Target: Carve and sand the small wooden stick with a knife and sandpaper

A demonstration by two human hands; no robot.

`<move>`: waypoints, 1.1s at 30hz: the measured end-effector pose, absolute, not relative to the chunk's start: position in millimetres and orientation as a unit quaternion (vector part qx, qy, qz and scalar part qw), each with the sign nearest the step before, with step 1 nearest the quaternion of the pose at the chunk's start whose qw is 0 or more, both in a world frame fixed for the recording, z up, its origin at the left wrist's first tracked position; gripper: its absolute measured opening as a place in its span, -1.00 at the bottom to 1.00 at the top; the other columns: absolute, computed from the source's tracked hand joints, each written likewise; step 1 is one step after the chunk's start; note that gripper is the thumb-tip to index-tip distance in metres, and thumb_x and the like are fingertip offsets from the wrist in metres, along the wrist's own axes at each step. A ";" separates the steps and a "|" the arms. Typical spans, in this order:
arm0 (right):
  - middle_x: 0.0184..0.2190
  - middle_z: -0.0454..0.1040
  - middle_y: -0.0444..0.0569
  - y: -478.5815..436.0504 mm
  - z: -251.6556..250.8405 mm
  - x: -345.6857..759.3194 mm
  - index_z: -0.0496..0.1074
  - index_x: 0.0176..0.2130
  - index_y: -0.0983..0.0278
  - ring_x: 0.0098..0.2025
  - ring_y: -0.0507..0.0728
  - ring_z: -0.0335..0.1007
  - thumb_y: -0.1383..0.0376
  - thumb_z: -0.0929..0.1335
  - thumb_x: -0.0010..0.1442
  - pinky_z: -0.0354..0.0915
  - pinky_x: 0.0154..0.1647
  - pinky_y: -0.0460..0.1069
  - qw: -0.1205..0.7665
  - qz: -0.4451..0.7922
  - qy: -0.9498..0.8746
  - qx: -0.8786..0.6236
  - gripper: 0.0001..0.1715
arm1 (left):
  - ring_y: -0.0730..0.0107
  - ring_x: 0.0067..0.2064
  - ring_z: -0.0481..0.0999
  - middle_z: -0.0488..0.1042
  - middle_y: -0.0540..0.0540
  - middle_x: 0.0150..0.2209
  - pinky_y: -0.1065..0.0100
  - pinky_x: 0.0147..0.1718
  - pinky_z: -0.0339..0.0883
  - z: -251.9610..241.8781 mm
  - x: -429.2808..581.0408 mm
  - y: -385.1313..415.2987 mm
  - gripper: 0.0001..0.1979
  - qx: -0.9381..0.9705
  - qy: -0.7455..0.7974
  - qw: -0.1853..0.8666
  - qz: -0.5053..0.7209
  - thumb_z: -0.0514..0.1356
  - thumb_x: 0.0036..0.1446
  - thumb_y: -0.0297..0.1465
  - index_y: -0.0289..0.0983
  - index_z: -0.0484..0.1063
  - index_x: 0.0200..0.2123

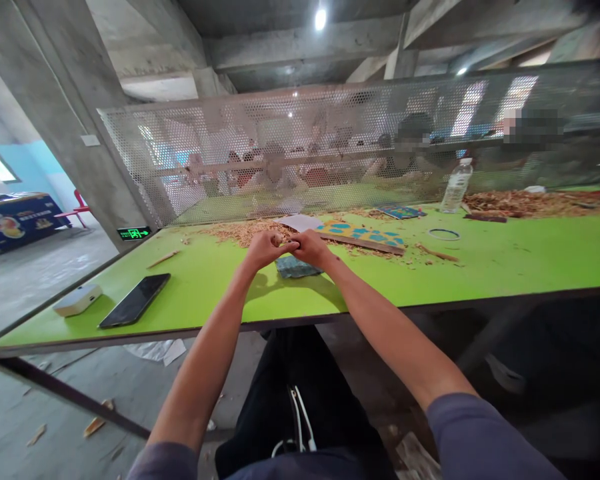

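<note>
My left hand (267,249) and my right hand (310,247) meet above the green table (215,287), thumbs and fingers pressed together. Whatever they pinch is small and mostly hidden, with a pale bit showing at the left fingers. Just beneath them lies a dark grey-blue folded cloth or pad (297,267). Behind the hands spreads a heap of wood shavings (247,233). A board with a yellow and blue pattern (363,235) rests beyond my right hand, and a white sheet (300,223) lies beside it.
A phone (135,300) and a white box (77,300) sit at the left. To the right are a ring (444,234), a wood stick (437,253) and an upright water bottle (457,187). A perforated metal screen (220,153) runs along the back, with people beyond it.
</note>
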State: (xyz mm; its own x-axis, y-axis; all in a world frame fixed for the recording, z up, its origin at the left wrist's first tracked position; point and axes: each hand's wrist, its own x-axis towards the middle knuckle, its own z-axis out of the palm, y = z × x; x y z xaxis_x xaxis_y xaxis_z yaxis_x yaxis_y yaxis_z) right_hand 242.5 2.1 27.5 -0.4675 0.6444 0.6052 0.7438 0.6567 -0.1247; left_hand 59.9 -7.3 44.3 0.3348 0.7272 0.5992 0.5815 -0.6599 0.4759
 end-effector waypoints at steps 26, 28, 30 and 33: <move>-0.26 0.63 0.22 -9.9 27.7 225.5 0.53 -0.13 0.34 -0.24 0.26 0.54 0.29 0.23 0.31 0.20 -0.28 0.01 0.301 -0.164 -0.736 -0.584 -0.67 | 0.55 -0.58 -0.01 0.03 0.11 -0.67 0.36 -0.56 -0.20 42.7 67.4 -10.4 -0.38 0.762 0.414 0.215 0.450 0.34 0.04 -0.01 -0.22 0.05 -0.67; -0.24 0.62 0.22 -9.0 27.1 224.7 0.52 -0.11 0.35 -0.23 0.26 0.53 0.29 0.22 0.33 0.20 -0.27 0.01 0.300 -0.167 -0.732 -0.589 -0.66 | 0.56 -0.60 0.00 0.05 0.10 -0.69 0.36 -0.57 -0.19 45.2 68.6 -13.5 -0.39 0.757 0.420 0.225 0.446 0.34 0.04 0.00 -0.22 0.07 -0.69; -0.23 0.62 0.23 -7.8 26.5 223.7 0.51 -0.11 0.35 -0.22 0.25 0.53 0.28 0.21 0.34 0.20 -0.26 0.01 0.302 -0.169 -0.726 -0.594 -0.66 | 0.57 -0.62 0.01 0.07 0.10 -0.72 0.36 -0.59 -0.17 48.0 70.2 -16.8 -0.39 0.752 0.424 0.233 0.448 0.33 0.04 0.01 -0.23 0.10 -0.70; -0.22 0.61 0.22 -6.1 25.9 222.1 0.50 -0.11 0.34 -0.22 0.25 0.53 0.27 0.20 0.36 0.18 -0.28 0.00 0.313 -0.174 -0.716 -0.599 -0.66 | 0.58 -0.65 0.03 0.09 0.10 -0.74 0.38 -0.61 -0.15 50.9 72.3 -20.1 -0.38 0.742 0.424 0.252 0.454 0.34 0.02 0.03 -0.22 0.11 -0.71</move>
State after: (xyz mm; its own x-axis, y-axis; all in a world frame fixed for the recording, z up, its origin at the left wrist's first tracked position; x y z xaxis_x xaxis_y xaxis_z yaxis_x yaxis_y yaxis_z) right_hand 222.1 -6.1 25.9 -0.0863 0.7492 0.6567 0.9673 0.2208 -0.1248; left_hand 72.3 -20.1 50.9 0.2293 0.8579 0.4598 0.4000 -0.5137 0.7590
